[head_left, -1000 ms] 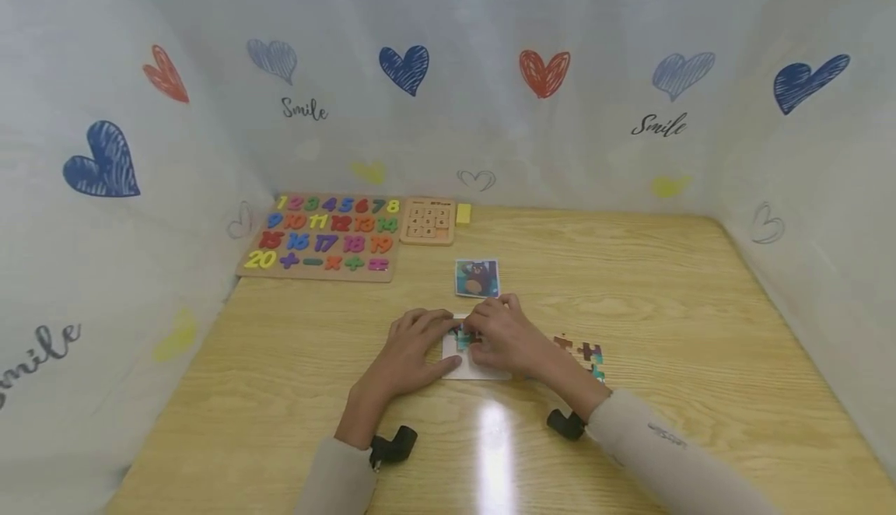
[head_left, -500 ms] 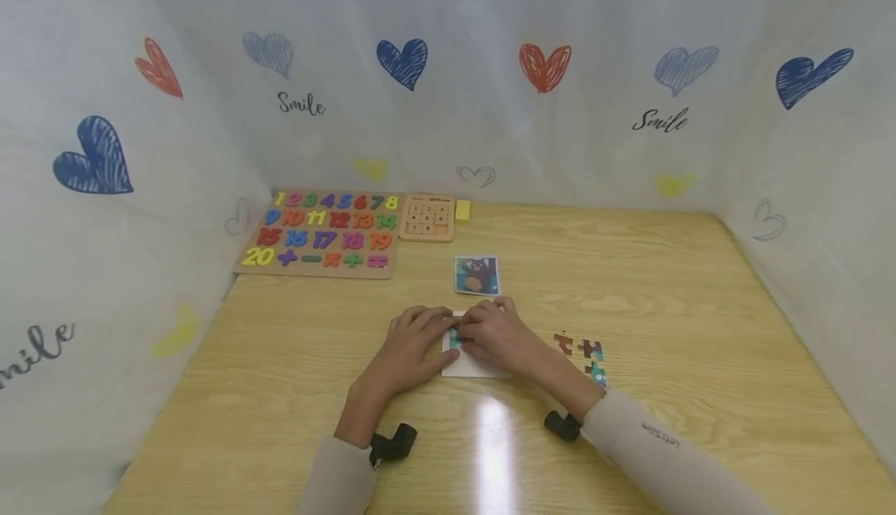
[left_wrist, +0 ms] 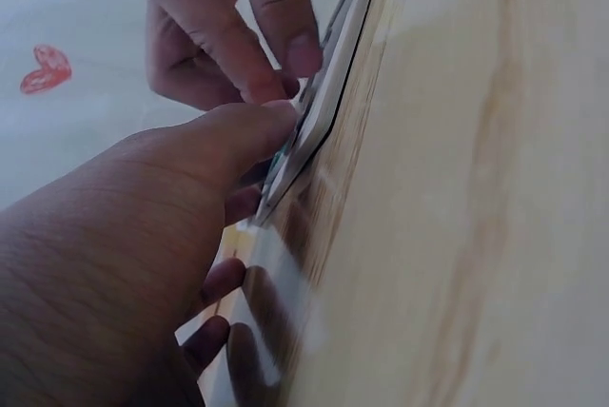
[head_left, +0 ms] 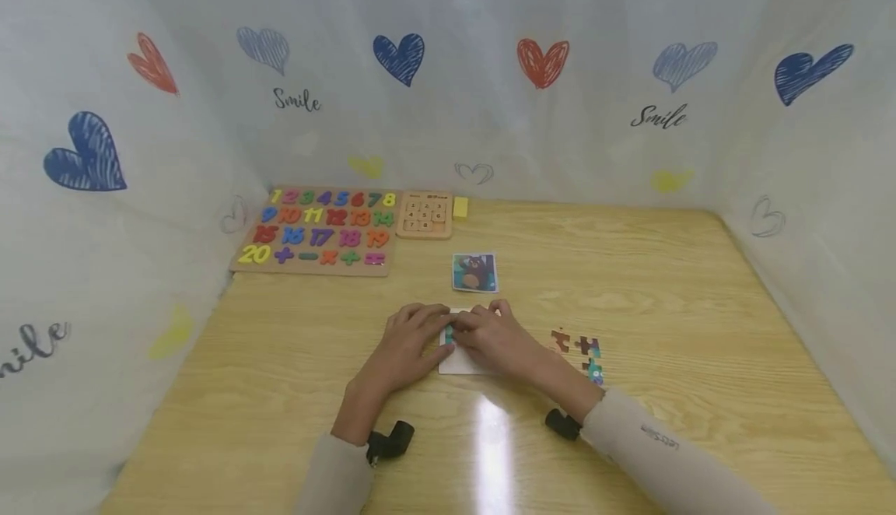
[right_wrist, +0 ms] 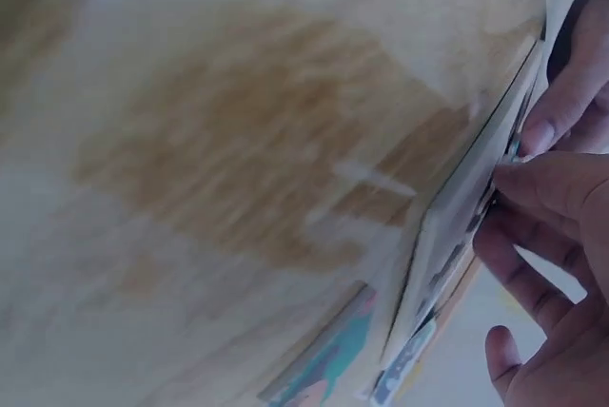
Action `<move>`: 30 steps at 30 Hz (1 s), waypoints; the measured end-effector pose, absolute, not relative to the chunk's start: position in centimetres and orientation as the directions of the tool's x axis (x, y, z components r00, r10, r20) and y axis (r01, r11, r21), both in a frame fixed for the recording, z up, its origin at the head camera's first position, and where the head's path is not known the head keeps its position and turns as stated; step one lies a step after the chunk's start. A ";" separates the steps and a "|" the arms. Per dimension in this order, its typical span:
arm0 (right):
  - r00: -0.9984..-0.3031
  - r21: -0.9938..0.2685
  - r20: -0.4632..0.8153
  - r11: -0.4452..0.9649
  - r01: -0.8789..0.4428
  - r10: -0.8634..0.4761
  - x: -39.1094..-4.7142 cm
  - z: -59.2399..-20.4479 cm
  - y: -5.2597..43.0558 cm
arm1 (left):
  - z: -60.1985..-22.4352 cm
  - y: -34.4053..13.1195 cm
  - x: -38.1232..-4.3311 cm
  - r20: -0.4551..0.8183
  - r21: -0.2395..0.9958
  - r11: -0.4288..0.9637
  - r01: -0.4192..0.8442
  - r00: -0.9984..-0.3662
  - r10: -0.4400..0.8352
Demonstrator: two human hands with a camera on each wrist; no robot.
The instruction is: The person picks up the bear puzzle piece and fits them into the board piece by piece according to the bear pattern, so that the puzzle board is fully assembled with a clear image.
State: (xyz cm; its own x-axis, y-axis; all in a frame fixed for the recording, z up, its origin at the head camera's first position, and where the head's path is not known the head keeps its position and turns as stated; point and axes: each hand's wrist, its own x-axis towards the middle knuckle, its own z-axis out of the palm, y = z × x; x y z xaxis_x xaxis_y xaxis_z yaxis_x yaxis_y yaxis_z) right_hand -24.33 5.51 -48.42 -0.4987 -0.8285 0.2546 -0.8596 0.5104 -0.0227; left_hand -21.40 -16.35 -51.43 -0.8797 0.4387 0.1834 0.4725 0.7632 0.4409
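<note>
A small white puzzle board (head_left: 462, 363) lies on the wooden table in front of the person, part of it covered by both hands. Teal jigsaw pieces (head_left: 449, 336) show along its left side. The left hand (head_left: 400, 348) holds the board's left side, thumb on the near part and fingers at the far corner. Bent over the board's far half, the right hand (head_left: 500, 341) pinches a puzzle piece that its fingers mostly hide. In the left wrist view, the fingertips of both hands meet close at the face of the board (left_wrist: 324, 117).
Several loose jigsaw pieces (head_left: 588, 346) lie right of the right forearm. Beyond the board is a bear picture card (head_left: 475, 273). Further back stand a colourful number board (head_left: 315, 268), a wooden sliding number puzzle (head_left: 424, 233) and a yellow block (head_left: 460, 207). Printed white curtains (head_left: 462, 126) surround the table.
The right hand's fingers have moved slightly left across the board toward the left hand, covering more of the teal pieces. The left hand stays in place. The head view has shifted slightly.
</note>
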 end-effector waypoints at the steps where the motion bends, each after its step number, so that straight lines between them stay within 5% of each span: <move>1: -0.495 -0.018 0.252 0.508 -0.861 -0.831 -24.3 -48.4 5.5 | -51.4 -16.4 -21.4 0.183 0.442 0.765 0.469 -0.882 0.435; 23: -0.584 -0.122 0.141 0.571 -0.812 -0.799 -23.8 -47.6 7.2 | -51.8 -15.7 -21.8 0.229 0.452 0.774 0.443 -0.896 0.380; 30: -0.678 -0.257 0.255 0.628 -0.735 -0.689 -24.1 -46.4 11.8 | -52.1 -15.1 -21.8 0.276 0.476 0.771 0.423 -0.904 0.326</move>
State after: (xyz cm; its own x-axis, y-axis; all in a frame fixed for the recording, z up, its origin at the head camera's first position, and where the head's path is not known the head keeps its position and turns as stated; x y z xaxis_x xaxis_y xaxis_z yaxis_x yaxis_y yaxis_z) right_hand -24.14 11.84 -46.39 -0.6783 -0.6890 0.2553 -0.7346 0.6280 -0.2568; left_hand -21.84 -15.13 -52.07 -0.9041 0.3264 0.2757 0.4234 0.7709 0.4758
